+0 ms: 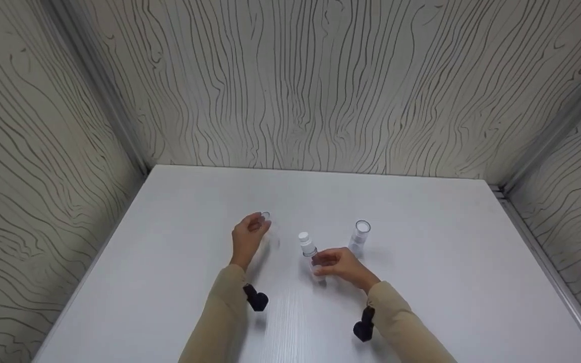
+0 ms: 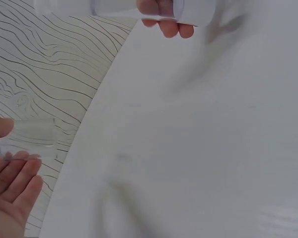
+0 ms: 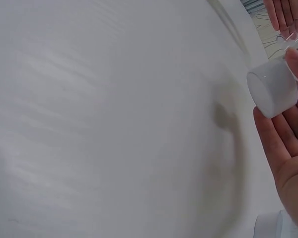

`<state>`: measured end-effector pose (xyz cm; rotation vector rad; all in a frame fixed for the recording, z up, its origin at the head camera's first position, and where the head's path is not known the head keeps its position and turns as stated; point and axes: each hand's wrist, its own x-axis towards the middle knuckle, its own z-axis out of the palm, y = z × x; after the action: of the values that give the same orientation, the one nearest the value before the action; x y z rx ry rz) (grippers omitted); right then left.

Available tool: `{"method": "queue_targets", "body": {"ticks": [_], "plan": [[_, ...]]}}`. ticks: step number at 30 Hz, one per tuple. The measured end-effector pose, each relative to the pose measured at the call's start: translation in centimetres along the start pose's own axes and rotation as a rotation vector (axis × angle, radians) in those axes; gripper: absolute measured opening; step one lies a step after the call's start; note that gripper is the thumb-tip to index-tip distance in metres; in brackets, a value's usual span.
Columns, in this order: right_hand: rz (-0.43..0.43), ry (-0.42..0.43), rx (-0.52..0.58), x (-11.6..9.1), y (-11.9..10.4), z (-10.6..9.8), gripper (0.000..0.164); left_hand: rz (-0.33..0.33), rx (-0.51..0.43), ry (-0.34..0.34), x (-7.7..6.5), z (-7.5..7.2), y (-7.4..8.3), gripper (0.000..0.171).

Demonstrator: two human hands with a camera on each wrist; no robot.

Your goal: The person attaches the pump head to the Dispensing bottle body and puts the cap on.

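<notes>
My left hand pinches a small clear plastic cap between thumb and fingertips, raised above the table. To its right, my right hand grips a clear bottle with a white pump top. This bottle is held tilted, and the right wrist view shows its white base off the tabletop. Cap and bottle are apart. A second clear bottle stands upright on the table just behind my right hand, its top ringed by a clear rim.
The white table meets a wood-patterned panel at the back. More patterned panels rise on the left and right. A black camera mount sits on the left wrist, another on the right.
</notes>
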<state>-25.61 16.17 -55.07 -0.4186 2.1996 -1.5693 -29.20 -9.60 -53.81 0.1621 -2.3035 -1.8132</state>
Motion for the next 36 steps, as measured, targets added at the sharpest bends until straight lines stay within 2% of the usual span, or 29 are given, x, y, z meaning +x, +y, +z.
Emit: {"method": "queue_targets", "body": {"ticks": [3,10,18,24,36], "plan": [[-0.001,-0.02,0.004,0.0,-0.1,-0.2,0.048,-0.025,-0.019,-0.031,-0.3,0.0,0.3,0.037],[0.016,-0.132,0.013,-0.2,-0.4,-0.9,0.047,-0.098,-0.061,-0.117,-1.2,0.0,1.0,0.039],[0.033,-0.129,0.002,-0.3,-0.1,-1.2,0.046,-0.138,-0.097,-0.179,-2.1,0.1,2.2,0.04],[0.021,-0.099,-0.01,-0.2,0.1,-1.0,0.048,-0.115,-0.118,-0.216,-2.5,0.4,3.2,0.044],[0.029,-0.071,-0.039,0.0,0.2,-0.9,0.047,-0.075,-0.129,-0.229,-2.8,0.8,4.1,0.042]]}}
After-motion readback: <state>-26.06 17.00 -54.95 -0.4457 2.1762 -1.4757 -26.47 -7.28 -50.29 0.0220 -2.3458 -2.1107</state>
